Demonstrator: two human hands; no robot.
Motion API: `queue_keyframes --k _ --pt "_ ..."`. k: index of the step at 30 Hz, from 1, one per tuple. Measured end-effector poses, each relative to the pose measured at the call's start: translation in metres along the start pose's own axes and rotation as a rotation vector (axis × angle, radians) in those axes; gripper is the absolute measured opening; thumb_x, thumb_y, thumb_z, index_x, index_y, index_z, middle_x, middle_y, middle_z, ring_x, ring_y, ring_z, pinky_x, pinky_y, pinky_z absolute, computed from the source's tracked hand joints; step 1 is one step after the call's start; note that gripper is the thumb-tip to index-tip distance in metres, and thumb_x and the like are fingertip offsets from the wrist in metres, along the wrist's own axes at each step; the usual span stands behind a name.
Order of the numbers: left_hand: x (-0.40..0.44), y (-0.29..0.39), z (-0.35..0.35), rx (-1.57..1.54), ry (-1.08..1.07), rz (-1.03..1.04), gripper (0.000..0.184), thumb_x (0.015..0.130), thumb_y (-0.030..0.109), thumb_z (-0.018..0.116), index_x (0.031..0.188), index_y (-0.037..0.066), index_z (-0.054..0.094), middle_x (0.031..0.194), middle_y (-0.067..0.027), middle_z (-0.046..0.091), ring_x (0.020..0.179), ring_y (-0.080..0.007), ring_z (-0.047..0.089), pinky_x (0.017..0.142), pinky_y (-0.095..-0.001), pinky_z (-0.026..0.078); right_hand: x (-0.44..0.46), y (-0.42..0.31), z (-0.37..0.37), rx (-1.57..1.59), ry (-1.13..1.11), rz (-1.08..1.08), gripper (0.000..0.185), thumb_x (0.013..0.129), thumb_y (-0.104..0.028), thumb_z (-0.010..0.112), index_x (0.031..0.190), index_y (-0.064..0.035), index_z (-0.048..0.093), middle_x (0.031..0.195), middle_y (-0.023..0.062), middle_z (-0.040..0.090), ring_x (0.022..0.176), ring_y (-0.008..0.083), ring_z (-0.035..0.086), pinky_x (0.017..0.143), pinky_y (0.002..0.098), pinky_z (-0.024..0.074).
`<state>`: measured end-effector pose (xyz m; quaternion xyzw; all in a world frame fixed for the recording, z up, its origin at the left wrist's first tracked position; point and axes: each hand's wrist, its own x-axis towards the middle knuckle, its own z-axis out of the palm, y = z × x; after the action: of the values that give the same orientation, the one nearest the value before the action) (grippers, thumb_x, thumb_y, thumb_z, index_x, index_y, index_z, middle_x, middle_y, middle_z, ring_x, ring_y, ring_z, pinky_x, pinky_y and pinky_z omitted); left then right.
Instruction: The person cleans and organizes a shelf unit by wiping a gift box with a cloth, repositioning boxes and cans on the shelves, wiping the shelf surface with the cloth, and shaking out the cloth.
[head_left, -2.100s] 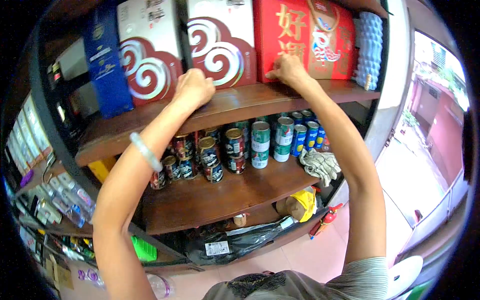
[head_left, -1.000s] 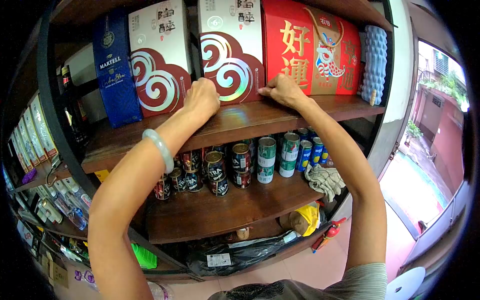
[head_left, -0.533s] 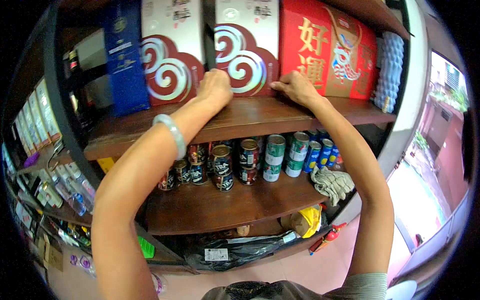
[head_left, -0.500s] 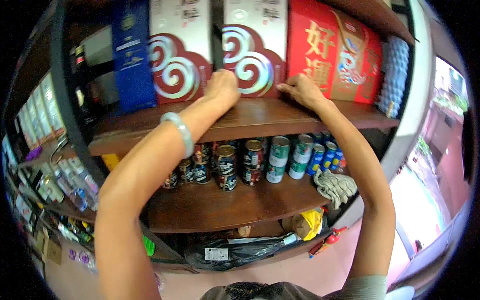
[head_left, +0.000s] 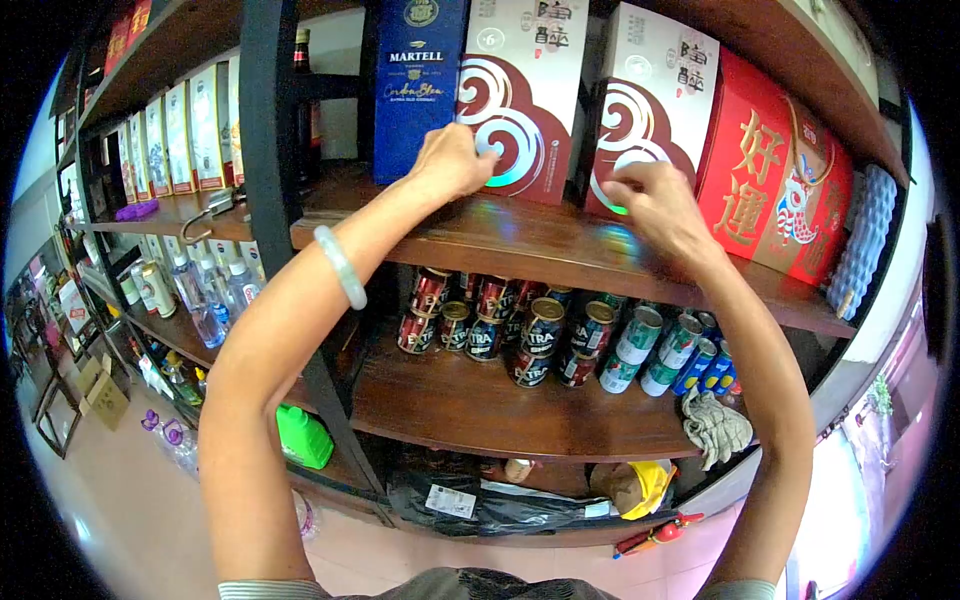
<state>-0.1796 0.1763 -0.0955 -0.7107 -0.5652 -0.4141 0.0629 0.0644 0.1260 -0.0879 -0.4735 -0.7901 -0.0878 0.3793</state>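
Observation:
My left hand (head_left: 455, 162) is closed at the lower left of a white and maroon box (head_left: 535, 130), beside the blue Martell box (head_left: 412, 120); nothing shows in its fingers. In front of a second white and maroon box (head_left: 655, 90) is my right hand (head_left: 655, 205), its fingers curled in and no object visible in them. A red gift box (head_left: 745, 160) with gold characters stands right of that box. All of these boxes stand upright on the brown wooden shelf (head_left: 510, 235). A gap separates the two white and maroon boxes.
Stacked drink cans (head_left: 540, 330) and a grey glove (head_left: 715, 430) lie on the shelf below. A blue bumpy roll (head_left: 865, 240) stands at the right end. The black upright post (head_left: 270, 130) is at left; a red fire extinguisher (head_left: 655, 535) is low on the right.
The view has turned left, so the shelf appears further right. My left hand has moved from the gap to the left box's lower left; my right hand is now before the second box.

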Motion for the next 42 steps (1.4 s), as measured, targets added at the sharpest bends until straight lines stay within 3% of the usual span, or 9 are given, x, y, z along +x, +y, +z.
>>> queue_keyframes --k 3,4,9,17,25,26,32,36,42 --pt "0.003 -0.026 0.005 -0.008 -0.004 -0.005 0.038 0.08 0.032 0.06 0.091 -0.004 0.063 0.078 -0.0214 0.064 0.074 -0.0311 0.065 0.074 -0.037 0.05 0.017 -0.018 0.036 0.034 -0.022 -0.084 0.037 0.079 -0.025 0.06 0.095 0.0085 0.061 0.093 0.0263 0.062 0.094 0.0357 0.061 0.083 0.0401 0.0465" --pt "0.003 -0.028 0.004 -0.049 -0.048 -0.003 0.038 0.083 0.028 0.056 0.098 -0.006 0.06 0.085 -0.0232 0.063 0.081 -0.0347 0.064 0.077 -0.0389 0.049 0.021 -0.029 0.037 -0.049 -0.128 -0.032 0.036 0.079 -0.023 0.059 0.092 0.0111 0.06 0.089 0.0307 0.06 0.093 0.0388 0.06 0.083 0.0419 0.0473" --pt "-0.006 -0.016 0.005 0.092 -0.072 0.074 0.028 0.083 0.017 0.05 0.088 -0.009 0.06 0.089 -0.0295 0.059 0.088 -0.044 0.058 0.079 -0.045 0.047 0.026 -0.056 0.048 -0.144 -0.163 0.108 0.034 0.077 -0.018 0.059 0.085 0.0151 0.058 0.084 0.0345 0.058 0.087 0.0432 0.06 0.079 0.0427 0.0503" --pt "-0.006 -0.018 0.0 0.103 -0.007 0.03 0.022 0.075 0.008 0.05 0.086 -0.008 0.061 0.093 -0.031 0.058 0.093 -0.0422 0.057 0.081 -0.0455 0.046 0.02 -0.029 0.064 -0.102 -0.075 0.076 0.037 0.077 -0.018 0.06 0.092 0.0148 0.054 0.091 0.0362 0.057 0.093 0.0443 0.057 0.084 0.0438 0.0468" --pt "-0.011 0.002 -0.014 0.303 -0.259 0.084 0.037 0.085 0.024 0.051 0.099 -0.009 0.056 0.103 -0.0304 0.056 0.102 -0.042 0.053 0.09 -0.0436 0.041 0.022 -0.027 0.066 -0.134 -0.127 0.107 0.048 0.078 -0.026 0.062 0.102 0.013 0.05 0.095 0.0325 0.058 0.096 0.0419 0.057 0.087 0.0422 0.0451" --pt "-0.004 -0.006 -0.003 0.112 -0.167 -0.061 0.04 0.084 0.026 0.053 0.102 -0.009 0.055 0.105 -0.0301 0.056 0.105 -0.0405 0.052 0.09 -0.0426 0.041 0.022 -0.026 0.065 -0.103 -0.119 0.122 0.048 0.078 -0.026 0.062 0.101 0.0134 0.051 0.096 0.0328 0.058 0.097 0.0415 0.057 0.086 0.0421 0.0454" --pt "0.001 -0.027 0.009 -0.184 -0.04 -0.07 0.034 0.08 0.022 0.056 0.093 -0.009 0.06 0.097 -0.0294 0.059 0.098 -0.0392 0.057 0.085 -0.0411 0.045 0.023 -0.03 0.06 -0.024 -0.13 0.224 0.04 0.074 -0.02 0.06 0.096 0.0137 0.055 0.097 0.0334 0.057 0.096 0.0416 0.057 0.083 0.0424 0.048" --pt "-0.002 -0.024 0.005 -0.028 -0.023 0.064 0.034 0.081 0.022 0.055 0.091 -0.011 0.059 0.093 -0.0311 0.059 0.094 -0.0415 0.057 0.084 -0.0428 0.045 0.019 -0.027 0.062 -0.032 -0.059 0.228 0.038 0.073 -0.018 0.06 0.093 0.0132 0.056 0.097 0.032 0.058 0.097 0.0417 0.057 0.083 0.0428 0.0481" --pt "-0.005 -0.022 0.005 -0.035 -0.037 0.058 0.034 0.082 0.022 0.055 0.087 -0.011 0.061 0.092 -0.0322 0.059 0.094 -0.0422 0.057 0.084 -0.0432 0.045 0.013 -0.037 0.055 -0.009 -0.067 0.257 0.036 0.073 -0.017 0.061 0.092 0.0134 0.056 0.097 0.0324 0.058 0.096 0.0408 0.058 0.085 0.0423 0.0477"
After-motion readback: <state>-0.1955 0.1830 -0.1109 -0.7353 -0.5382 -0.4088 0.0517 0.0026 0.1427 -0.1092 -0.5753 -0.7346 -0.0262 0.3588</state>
